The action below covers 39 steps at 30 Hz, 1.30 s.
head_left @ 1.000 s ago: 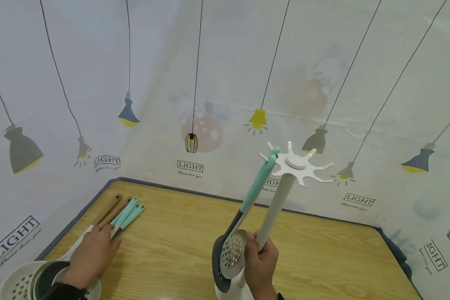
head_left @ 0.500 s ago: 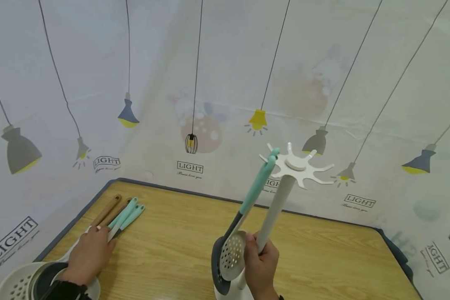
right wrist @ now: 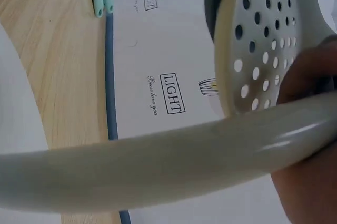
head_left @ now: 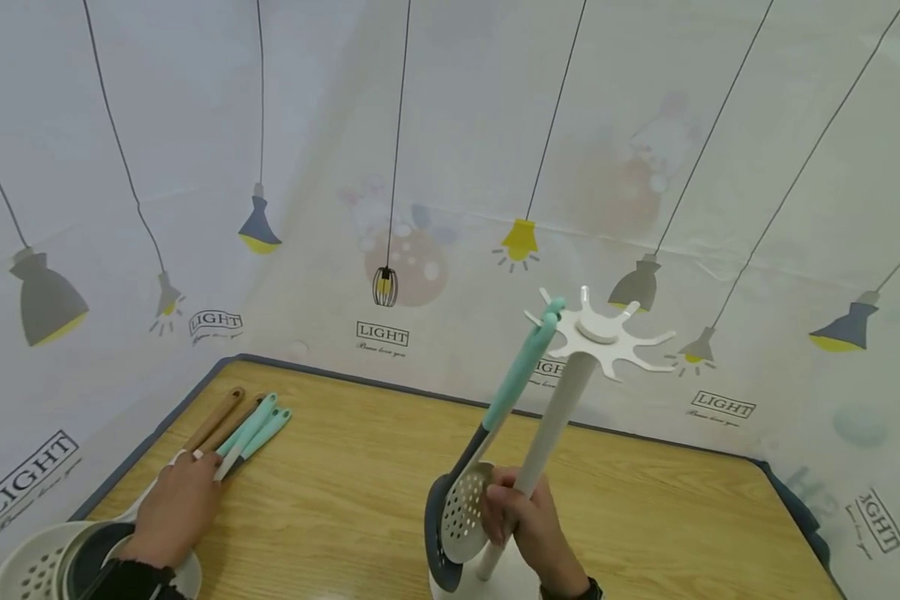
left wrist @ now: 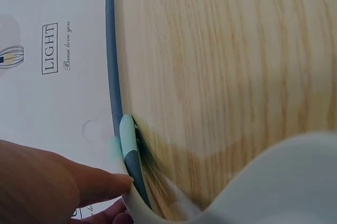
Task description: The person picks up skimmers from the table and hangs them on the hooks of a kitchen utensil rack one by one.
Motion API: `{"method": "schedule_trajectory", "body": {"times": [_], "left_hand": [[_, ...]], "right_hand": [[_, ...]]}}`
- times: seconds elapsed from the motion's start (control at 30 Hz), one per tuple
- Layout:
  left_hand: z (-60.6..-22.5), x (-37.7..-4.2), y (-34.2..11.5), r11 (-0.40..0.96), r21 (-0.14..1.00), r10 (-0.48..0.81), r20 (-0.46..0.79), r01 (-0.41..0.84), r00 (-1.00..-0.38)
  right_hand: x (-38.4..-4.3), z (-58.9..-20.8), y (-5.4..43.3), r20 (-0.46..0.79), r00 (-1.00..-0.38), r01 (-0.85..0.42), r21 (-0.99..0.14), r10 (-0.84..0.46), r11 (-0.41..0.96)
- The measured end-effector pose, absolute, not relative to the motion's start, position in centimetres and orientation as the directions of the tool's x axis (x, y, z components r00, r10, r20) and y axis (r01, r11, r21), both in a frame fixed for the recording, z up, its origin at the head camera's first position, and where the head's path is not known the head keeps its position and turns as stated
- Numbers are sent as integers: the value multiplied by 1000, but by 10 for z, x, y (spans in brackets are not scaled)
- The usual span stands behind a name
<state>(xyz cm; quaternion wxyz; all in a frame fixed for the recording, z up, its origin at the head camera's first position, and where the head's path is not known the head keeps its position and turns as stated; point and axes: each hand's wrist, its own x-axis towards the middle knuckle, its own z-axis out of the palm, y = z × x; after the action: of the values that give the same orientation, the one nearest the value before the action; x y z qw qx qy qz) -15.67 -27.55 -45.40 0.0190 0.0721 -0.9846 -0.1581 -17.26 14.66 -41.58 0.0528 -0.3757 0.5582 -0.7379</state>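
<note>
On the left, my left hand holds down over a bunch of utensils with mint handles and wooden handles. In the left wrist view its thumb and finger pinch the pale shaft of a mint-handled utensil. My right hand grips the white pole of a utensil stand, fingertips beside the perforated head of a pale skimmer. That skimmer and a dark-headed utensil hang by mint handles from the stand's hooked top. The stand's white base is cut off below.
A white perforated skimmer head and nested heads, one dark, lie at the lower left of the wooden table. A dark edging runs along the table, with a lamp-printed backdrop behind.
My right hand has shifted its hold on the pole, its wrist swinging right and its fingers reaching behind the pole to the skimmer. My left hand has moved slightly left and stays on the utensils.
</note>
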Motion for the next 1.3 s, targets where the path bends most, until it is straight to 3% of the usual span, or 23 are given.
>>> {"method": "schedule_trajectory", "body": {"times": [0.17, 0.37, 0.5, 0.83, 1.03, 1.3], "left_hand": [[-454, -159, -277, 928, 334, -171, -20, -167, -985], [-456, -163, -276, 913, 349, -199, -68, -210, -978], [-458, -164, -276, 909, 358, -204, -71, -216, -976], [-461, -164, -280, 904, 362, -208, -95, -229, -973], [-461, -165, -279, 907, 356, -211, -76, -224, -974], [-460, -161, -282, 906, 381, -180, -41, -182, -983]], "right_hand": [[-185, -416, 154, 482, -536, -172, -866, -693, -470], [-197, -408, 157, 499, -337, -43, -856, -799, -516], [-198, -405, 155, 527, -282, -27, -840, -802, -542], [-195, -411, 152, 533, -365, -52, -830, -763, -555], [-191, -415, 152, 501, -462, -64, -842, -732, -536], [-188, -410, 151, 570, -507, -188, -805, -646, -563]]}}
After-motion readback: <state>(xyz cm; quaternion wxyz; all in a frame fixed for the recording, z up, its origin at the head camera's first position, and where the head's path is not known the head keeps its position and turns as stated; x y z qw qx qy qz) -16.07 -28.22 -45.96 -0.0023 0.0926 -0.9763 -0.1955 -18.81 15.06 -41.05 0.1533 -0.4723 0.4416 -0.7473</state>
